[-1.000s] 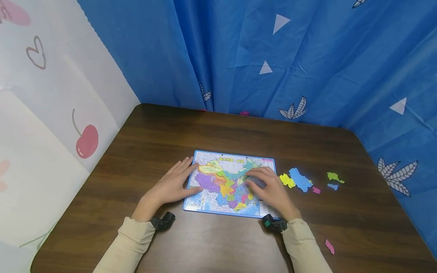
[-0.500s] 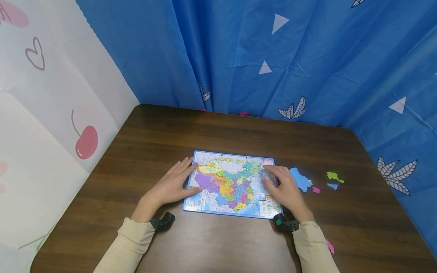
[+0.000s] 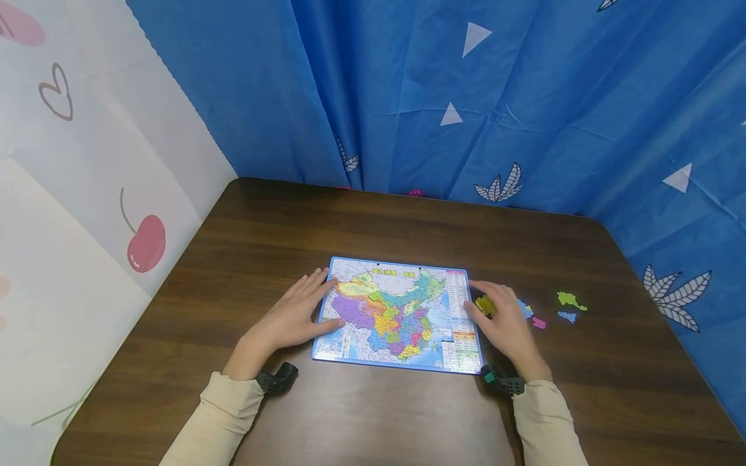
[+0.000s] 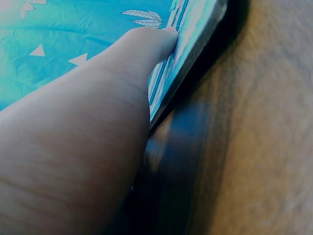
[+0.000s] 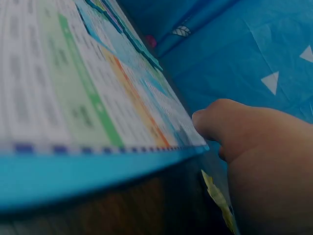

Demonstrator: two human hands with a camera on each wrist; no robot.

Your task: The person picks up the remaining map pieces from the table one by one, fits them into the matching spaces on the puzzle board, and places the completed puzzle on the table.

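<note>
A map puzzle board [image 3: 396, 314] with a blue rim lies on the table, its middle covered with coloured pieces. My left hand [image 3: 294, 317] rests along the board's left edge, fingers spread and thumb lying over the surface. The left wrist view shows that thumb [image 4: 164, 41] on the board's face. My right hand [image 3: 504, 320] is at the right edge, its fingers relaxed and its thumb tip [image 5: 199, 120] close by the rim. Partly beneath this hand are a yellow puzzle piece [image 3: 485, 305] and a larger blue puzzle piece [image 3: 526, 309].
Right of the right hand lie a small pink piece [image 3: 539, 322], a green piece [image 3: 570, 300] and a small blue piece [image 3: 567, 317]. A blue curtain [image 3: 396, 116] hangs behind the dark wooden table [image 3: 280, 220], and a white printed cloth [image 3: 87, 194] on the left.
My right hand has moved right, from over the map's pieces to the board's right edge beside the yellow piece. Its sleeve now hides the pink piece near the front. The left hand stays put.
</note>
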